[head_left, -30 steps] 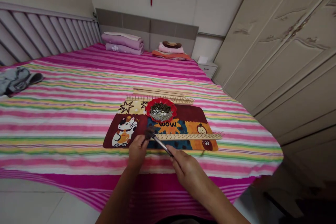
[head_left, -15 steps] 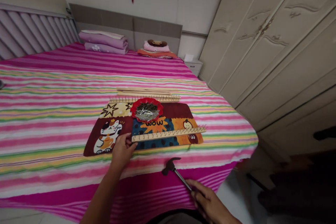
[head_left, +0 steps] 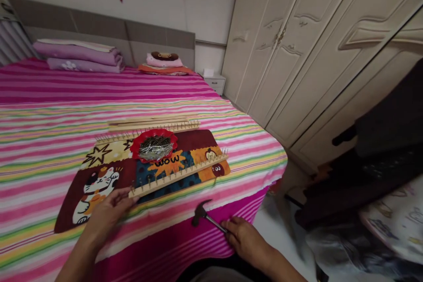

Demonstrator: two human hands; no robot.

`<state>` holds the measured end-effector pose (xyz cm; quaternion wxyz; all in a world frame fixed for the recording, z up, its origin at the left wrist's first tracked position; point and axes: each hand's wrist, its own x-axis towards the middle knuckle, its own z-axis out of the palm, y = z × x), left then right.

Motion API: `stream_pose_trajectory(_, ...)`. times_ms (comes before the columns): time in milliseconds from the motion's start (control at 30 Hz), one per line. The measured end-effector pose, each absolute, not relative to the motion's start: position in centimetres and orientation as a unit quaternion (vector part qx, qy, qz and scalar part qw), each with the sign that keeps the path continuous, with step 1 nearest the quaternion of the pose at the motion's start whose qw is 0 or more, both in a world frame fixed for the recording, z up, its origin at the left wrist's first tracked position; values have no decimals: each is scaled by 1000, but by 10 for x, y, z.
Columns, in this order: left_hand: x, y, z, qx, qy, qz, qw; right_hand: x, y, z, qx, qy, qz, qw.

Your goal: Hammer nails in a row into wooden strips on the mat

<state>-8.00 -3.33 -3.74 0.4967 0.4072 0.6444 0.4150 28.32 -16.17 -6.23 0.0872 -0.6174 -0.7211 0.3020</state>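
A wooden strip [head_left: 178,175] studded with a row of upright nails lies across a patterned mat [head_left: 71,198]. My left hand [head_left: 114,208] pinches the strip's near left end between thumb and fingers. In my right hand [head_left: 243,235] is a claw hammer [head_left: 202,214], gripped by its handle and held low over the bed's front edge, its head apart from the strip. A red scalloped bowl [head_left: 135,149] full of loose nails [head_left: 155,147] stands on the mat behind the strip.
Beyond the bowl lie another nail-studded strip [head_left: 185,129] and plain wooden strips [head_left: 145,120] on the striped bedspread [head_left: 254,139]. Folded bedding [head_left: 82,57] rests by the headboard. A wardrobe [head_left: 264,53] and dark hanging clothes [head_left: 390,141] are on the right.
The view has turned to the right, so the bed things appear further left. My left hand still holds the strip's end, and my right hand still holds the hammer.
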Motion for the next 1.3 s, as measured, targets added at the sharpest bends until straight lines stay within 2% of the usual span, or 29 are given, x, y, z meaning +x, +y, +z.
stream_pose_trajectory(200, -87, -54, -47, 177, 567, 571, 567, 276, -156, -66, -622, -730, 268, 93)
stream_pose_trajectory(333, -93, -63, -59, 108, 534, 614, 571, 273, -149, -68, -636, -710, 247, 171)
stream_pose_trajectory(500, -95, -73, -61, 100, 521, 624, 574, 271, -139, -63, -615, -700, 256, 256)
stream_pose_trajectory(800, -85, -80, -23, 85, 539, 620, 564, 264, -125, -72, -575, -688, 267, 354)
stream_pose_trajectory(967, -80, -79, -23, 69, 519, 643, 560, 261, -117, -73, -567, -671, 302, 370)
stream_pose_trajectory(1300, -78, -72, -20, 43, 536, 646, 542, 263, -109, -83, -585, -673, 304, 335)
